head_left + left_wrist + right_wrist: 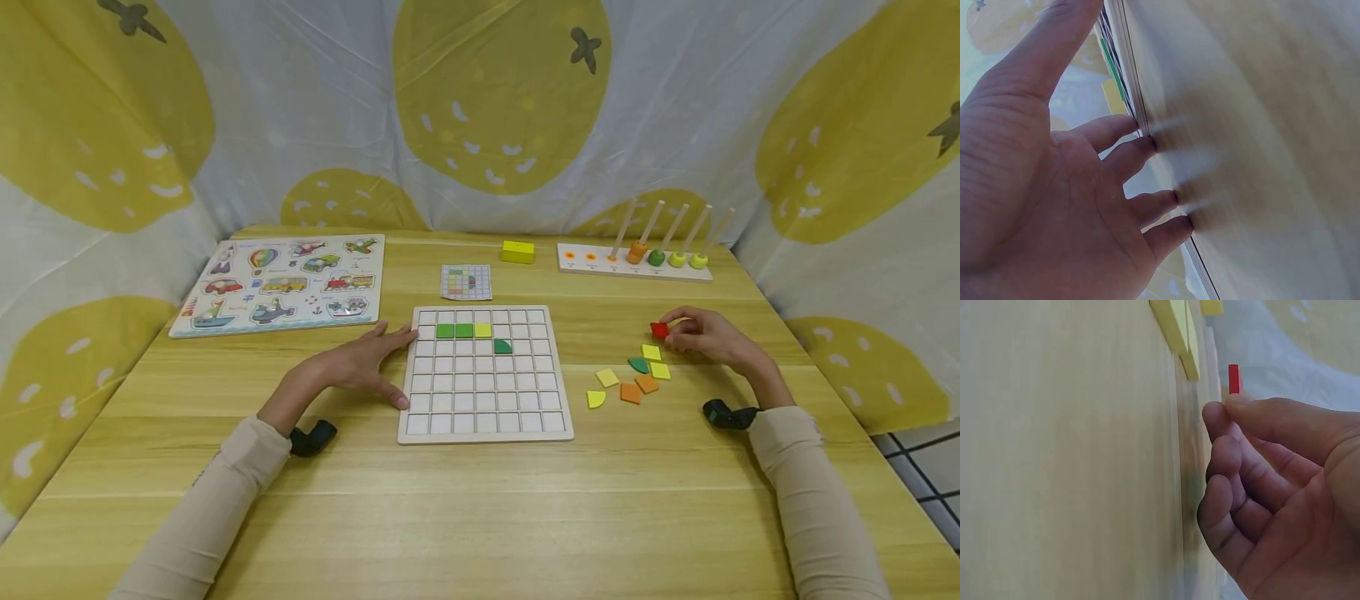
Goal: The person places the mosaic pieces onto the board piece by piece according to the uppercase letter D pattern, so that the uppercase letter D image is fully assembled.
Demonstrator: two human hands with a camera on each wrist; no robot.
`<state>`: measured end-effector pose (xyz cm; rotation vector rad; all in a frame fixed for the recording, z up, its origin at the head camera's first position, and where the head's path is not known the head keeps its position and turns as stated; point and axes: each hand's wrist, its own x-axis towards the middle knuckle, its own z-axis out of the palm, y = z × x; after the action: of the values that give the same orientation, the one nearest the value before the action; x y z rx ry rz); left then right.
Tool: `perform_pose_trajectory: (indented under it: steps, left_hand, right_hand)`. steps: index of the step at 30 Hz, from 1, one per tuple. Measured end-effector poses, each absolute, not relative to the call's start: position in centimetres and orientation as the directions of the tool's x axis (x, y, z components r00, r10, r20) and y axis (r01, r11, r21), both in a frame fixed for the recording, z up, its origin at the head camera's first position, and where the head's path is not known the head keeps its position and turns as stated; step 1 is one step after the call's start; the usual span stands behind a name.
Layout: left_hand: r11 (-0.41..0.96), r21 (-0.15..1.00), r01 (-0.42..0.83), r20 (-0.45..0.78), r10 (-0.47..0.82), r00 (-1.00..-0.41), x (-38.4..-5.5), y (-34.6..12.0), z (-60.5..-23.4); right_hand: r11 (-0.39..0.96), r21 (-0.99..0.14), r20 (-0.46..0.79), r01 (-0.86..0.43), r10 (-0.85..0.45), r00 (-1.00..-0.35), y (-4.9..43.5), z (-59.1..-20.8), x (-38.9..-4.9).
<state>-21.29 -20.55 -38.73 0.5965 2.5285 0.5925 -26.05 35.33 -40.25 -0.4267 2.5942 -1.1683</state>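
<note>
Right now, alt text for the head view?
A right hand pinches a red tile beside loose yellow, orange and green tiles; the left hand rests at the left edge of a pale gridded board holding four tiles. Farther back on the table: a pattern card, yellow block, vehicle puzzle and peg stand.

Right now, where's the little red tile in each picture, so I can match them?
Head: the red tile is right of centre, pinched by the right hand.
Left wrist: not in it.
Right wrist: upper right, poking up above that same hand.
Shared landmark: the wooden tabletop, in all three.
</note>
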Motion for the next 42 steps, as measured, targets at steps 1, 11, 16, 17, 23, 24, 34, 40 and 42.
perform_pose_trajectory:
  steps: [1, 11, 16, 17, 23, 24, 34, 40, 42]
  left_hand:
    - [0.811, 0.502, 0.299, -0.341, 0.504, -0.794, -21.3, -20.6, -38.7]
    - [0.807, 0.504, 0.307, -0.338, 0.511, -0.79, -21.2, -20.6, -38.7]
    - [0.806, 0.505, 0.309, -0.335, 0.513, -0.79, -21.2, -20.6, -38.7]
    - [0.805, 0.505, 0.31, -0.335, 0.514, -0.79, -21.2, -20.6, -38.7]
    - [0.799, 0.51, 0.319, -0.327, 0.523, -0.787, -21.4, -20.6, -38.8]
    - [0.797, 0.512, 0.321, -0.325, 0.525, -0.786, -21.4, -20.6, -38.8]
    - [0.8, 0.511, 0.314, -0.33, 0.521, -0.787, -21.4, -20.6, -38.8]
    - [0.798, 0.514, 0.314, -0.329, 0.522, -0.787, -21.4, -20.6, -38.8]
    - [0.8, 0.515, 0.309, -0.332, 0.518, -0.788, -21.3, -20.7, -38.8]
  right_hand:
    - [0.632, -0.757, -0.112, -0.164, -0.373, -0.921, 35.0, -40.2, -26.1]
    - [0.616, -0.761, -0.083, -0.204, -0.403, -0.911, 30.4, -38.6, -26.4]
    - [0.562, -0.79, -0.056, -0.243, -0.461, -0.885, 27.5, -38.2, -26.6]
    - [0.55, -0.797, -0.052, -0.25, -0.475, -0.879, 26.9, -38.2, -26.6]
    - [0.477, -0.835, -0.037, -0.275, -0.548, -0.836, 23.6, -38.3, -26.4]
    - [0.464, -0.84, -0.034, -0.28, -0.56, -0.827, 23.1, -38.3, -26.4]
    - [0.408, -0.858, -0.027, -0.312, -0.643, -0.765, 19.3, -38.6, -25.9]
    - [0.387, -0.858, -0.014, -0.338, -0.674, -0.738, 17.8, -38.9, -25.9]
    - [0.384, -0.86, -0.02, -0.337, -0.685, -0.729, 17.4, -39.1, -25.9]
